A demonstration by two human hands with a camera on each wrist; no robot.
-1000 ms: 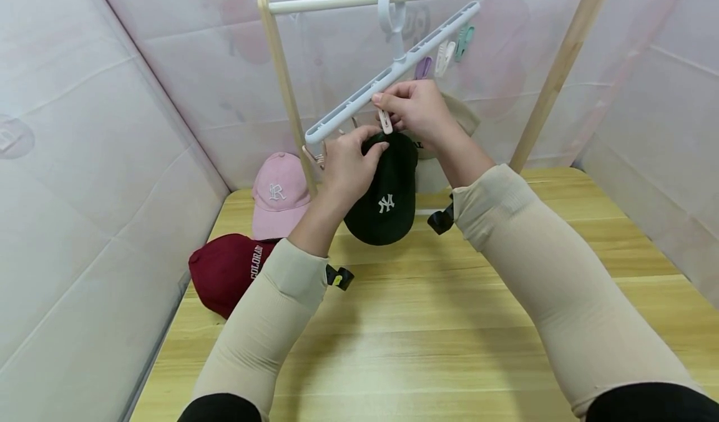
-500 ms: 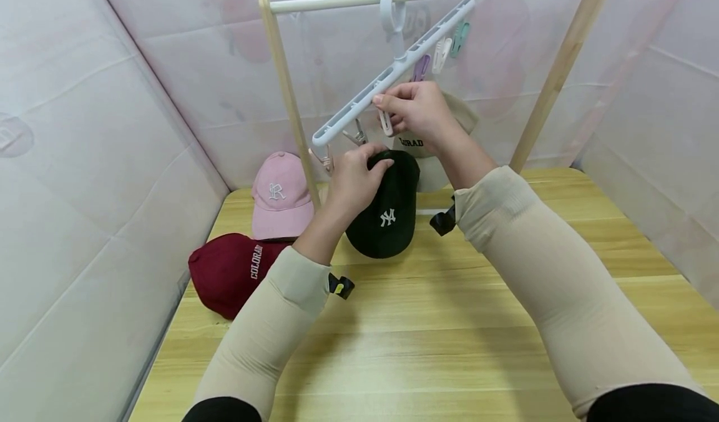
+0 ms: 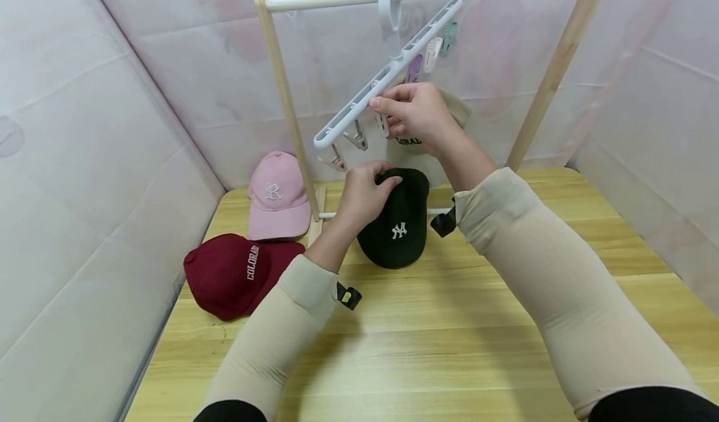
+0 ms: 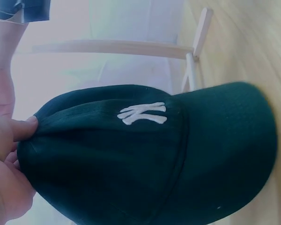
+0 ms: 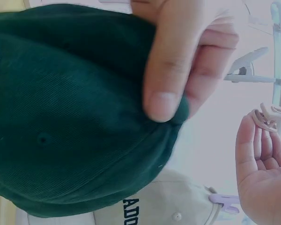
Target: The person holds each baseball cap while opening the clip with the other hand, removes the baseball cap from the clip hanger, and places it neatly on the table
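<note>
Dark green cap [image 3: 396, 225] is being gripped at its back edge by the left hand [image 3: 364, 192], low over the table near the rack, while a clip [image 3: 383, 124] on the hanger [image 3: 387, 75] is being pinched by the right hand [image 3: 412, 111], so lowering the cap clear seems called for.

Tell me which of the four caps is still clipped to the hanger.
The beige cap, hanging behind the right hand. The dark green cap is gripped by the left hand; the pink cap and the maroon cap lie on the table.
</note>
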